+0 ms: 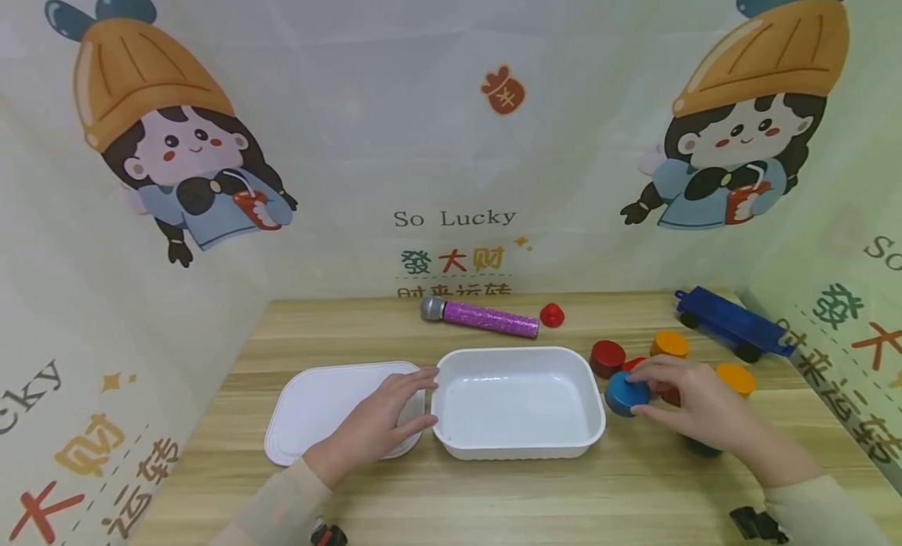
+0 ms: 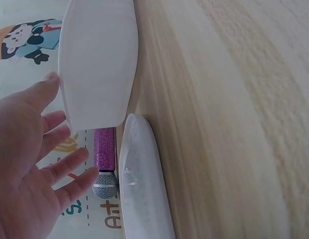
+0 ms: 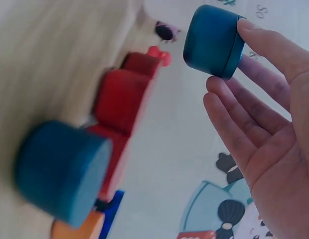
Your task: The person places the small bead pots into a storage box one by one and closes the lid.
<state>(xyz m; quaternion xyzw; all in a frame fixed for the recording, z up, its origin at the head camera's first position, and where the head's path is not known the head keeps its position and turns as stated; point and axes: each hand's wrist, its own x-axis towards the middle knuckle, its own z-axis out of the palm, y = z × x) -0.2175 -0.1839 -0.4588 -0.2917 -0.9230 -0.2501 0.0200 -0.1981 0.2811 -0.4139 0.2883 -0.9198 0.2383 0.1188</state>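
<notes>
Beside the right end of the white box, I have the right hand pinching a blue jar between thumb and fingertips, just above the surface; the left hand lies spread at the box's left rim, fingers nearly straight, gripping nothing. What worries me is the pinch: it sits high near the lid, and those smooth, round sides could slip out and let the jar drop or roll. Should I swing it left too low, it could catch the rim and shove the box, since nothing clasps that. A careless wrist might also topple the red jars or the second blue jar close by. As for direction, the held jar is squat, without a marked long axis; its round axis runs roughly upright, lid end up.
</notes>
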